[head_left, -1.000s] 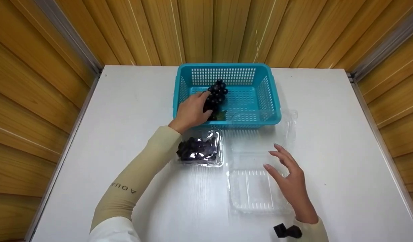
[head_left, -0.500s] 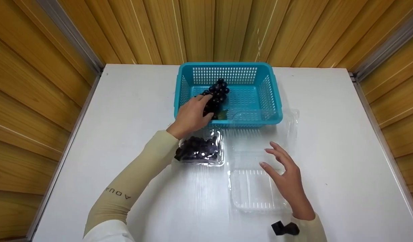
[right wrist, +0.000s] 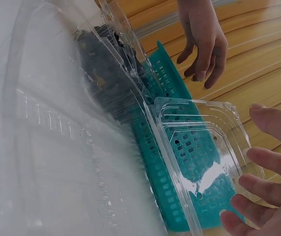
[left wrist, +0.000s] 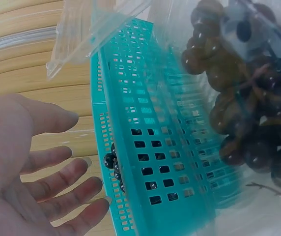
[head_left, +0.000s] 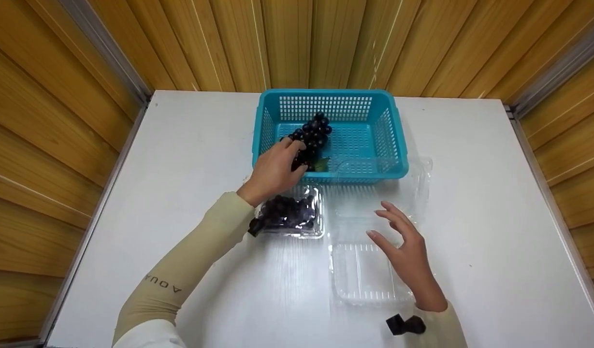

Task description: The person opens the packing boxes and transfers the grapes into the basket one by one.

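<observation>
In the basket (head_left: 399, 130), under my left hand (head_left: 272, 170), the bunch (head_left: 317, 136)

Wood-look walls (head_left: 287, 43) stand behind the far edge and along both sides of my white tabletop (head_left: 470, 203). The blue basket sits at the middle of the tabletop's far edge. The open box (head_left: 362, 270) lies nearer me, its clear lid (head_left: 374, 198) raised before the basket's near right corner. Left of it, just in front of the basket's near edge, is the full box (head_left: 321, 212), with grapes (head_left: 287, 210) inside; its top looks closed, though glare makes that hard to judge. My left hand hangs above the basket's near left corner, fingers loose and spread from the thumb. My right hand (head_left: 408, 251) hovers over the open box's right edge, fingers gently bent, thumb well apart. The dark bunch lies in the basket's left half, running from near edge toward far. A green leaf (head_left: 321, 166) rests at its right side.
</observation>
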Demonstrator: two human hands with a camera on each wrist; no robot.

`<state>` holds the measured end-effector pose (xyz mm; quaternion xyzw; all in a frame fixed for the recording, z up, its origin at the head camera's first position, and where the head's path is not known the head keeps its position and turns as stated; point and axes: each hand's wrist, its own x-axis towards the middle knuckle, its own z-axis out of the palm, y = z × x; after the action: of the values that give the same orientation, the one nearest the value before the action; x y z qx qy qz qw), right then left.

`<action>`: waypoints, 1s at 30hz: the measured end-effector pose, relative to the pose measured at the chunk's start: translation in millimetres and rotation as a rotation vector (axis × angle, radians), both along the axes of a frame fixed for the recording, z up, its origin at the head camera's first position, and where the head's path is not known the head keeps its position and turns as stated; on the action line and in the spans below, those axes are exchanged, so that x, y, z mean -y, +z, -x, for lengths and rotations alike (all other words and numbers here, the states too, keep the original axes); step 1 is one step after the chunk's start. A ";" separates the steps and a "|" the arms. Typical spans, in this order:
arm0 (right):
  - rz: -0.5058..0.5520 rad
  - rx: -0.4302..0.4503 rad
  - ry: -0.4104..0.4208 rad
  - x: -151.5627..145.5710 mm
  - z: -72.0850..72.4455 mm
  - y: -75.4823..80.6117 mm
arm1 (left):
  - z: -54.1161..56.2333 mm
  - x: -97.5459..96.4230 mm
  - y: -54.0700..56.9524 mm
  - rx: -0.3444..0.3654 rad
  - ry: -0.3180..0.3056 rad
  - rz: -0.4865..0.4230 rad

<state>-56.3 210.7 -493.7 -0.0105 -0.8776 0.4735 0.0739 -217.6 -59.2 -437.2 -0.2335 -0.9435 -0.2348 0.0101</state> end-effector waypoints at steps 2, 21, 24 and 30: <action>0.008 0.003 0.006 2.2 1.2 0.6 | -2.3 1.0 -0.6 -0.013 -0.006 0.006; 0.042 0.024 0.039 18.5 8.4 0.4 | -26.4 6.1 -6.8 -0.071 -0.068 0.006; 0.036 0.035 0.042 21.0 9.3 1.3 | -29.4 7.0 -7.0 -0.066 -0.072 0.011; 0.063 0.022 0.070 25.6 10.5 1.9 | -36.1 9.1 -8.3 -0.040 -0.070 -0.007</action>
<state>-66.8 185.2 -491.9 0.0129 -0.8629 0.5031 0.0472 -181.5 -68.3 -445.5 -0.2708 -0.9337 -0.2334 0.0214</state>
